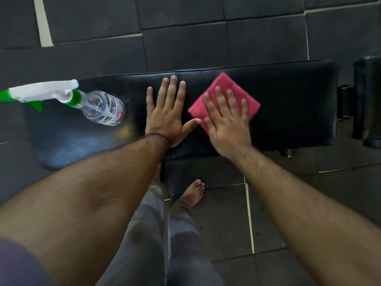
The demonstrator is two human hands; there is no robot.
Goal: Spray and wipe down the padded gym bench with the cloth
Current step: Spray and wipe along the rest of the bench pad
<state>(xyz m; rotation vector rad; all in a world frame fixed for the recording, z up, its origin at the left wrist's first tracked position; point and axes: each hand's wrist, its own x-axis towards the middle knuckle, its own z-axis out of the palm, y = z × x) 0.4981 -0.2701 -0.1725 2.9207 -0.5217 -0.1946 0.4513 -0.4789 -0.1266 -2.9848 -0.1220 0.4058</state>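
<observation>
1. Pressing flat, the right hand [226,129] lies at the centre right of the frame with its fingers [231,100] spread and straight over the pink cloth [223,83]; nothing is pinched or gripped, and the open palm pins the cloth against the padding, which looks like the way to put even weight on it for wiping.
2. Beside it, at the centre of the frame, the left hand [167,114] also rests open and flat, fingers released and holding nothing, its thumb tip just touching the cloth's near corner. It probably serves as a brace for the leaning body.
3. Under both hands, the black padded bench [288,104] runs across the middle of the frame, with a pale sheen at its left end, possibly wet spray, though I cannot tell.
4. Standing on that left end, well apart from the hands, is the clear spray bottle [103,108] with a white and green trigger head, set aside so both hands are free.
5. At the bottom of the frame, a bare foot [194,191] stands on the dark tiled floor [226,223] close to the bench.
</observation>
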